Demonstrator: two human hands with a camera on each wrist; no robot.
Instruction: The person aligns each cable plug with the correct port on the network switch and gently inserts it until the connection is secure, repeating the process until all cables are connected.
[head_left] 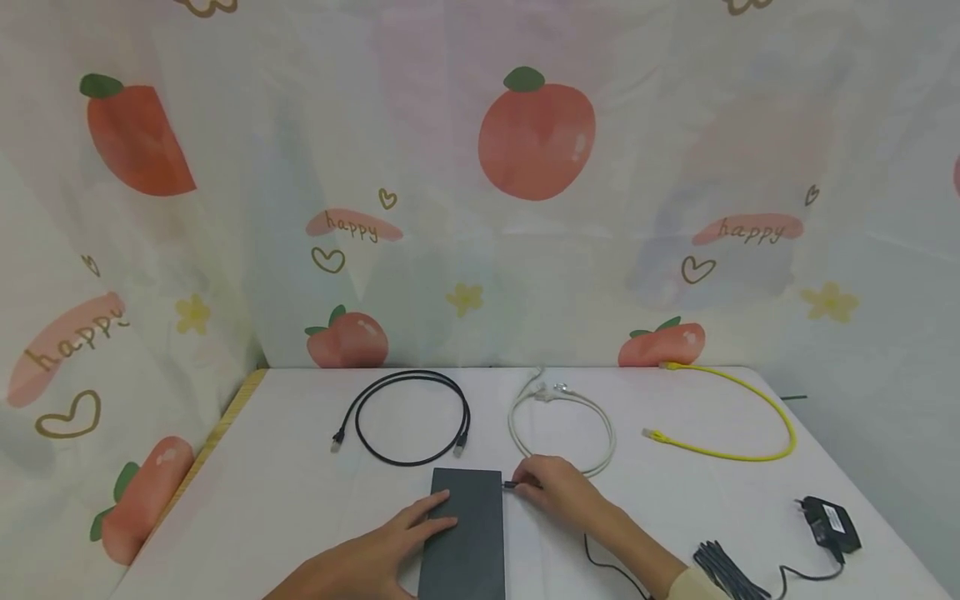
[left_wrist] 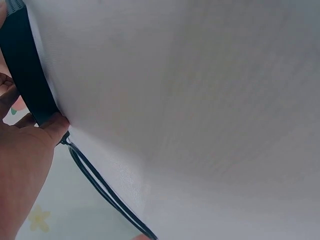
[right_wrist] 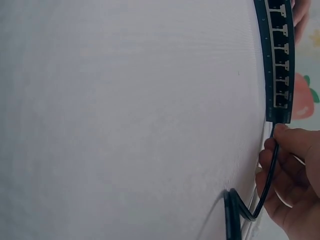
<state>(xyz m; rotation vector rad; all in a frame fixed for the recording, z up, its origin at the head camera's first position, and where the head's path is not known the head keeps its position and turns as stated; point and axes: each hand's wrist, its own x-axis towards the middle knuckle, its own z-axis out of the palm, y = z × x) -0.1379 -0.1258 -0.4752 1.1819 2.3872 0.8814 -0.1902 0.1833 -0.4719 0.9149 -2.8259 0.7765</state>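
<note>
A flat black network switch lies on the white table at centre front. Its row of ports shows in the right wrist view. My left hand holds it from the left, spread fingers on top and thumb at the side. At the far end of its right side, my right hand pinches a small black power plug between thumb and fingers. The plug meets the switch's edge; how deep it sits is hidden. Its thin black cord hangs down past my right palm.
Behind the switch lie a coiled black network cable and a coiled white cable. A yellow network cable curves at the back right. A black power adapter and a bundled cord lie at the front right.
</note>
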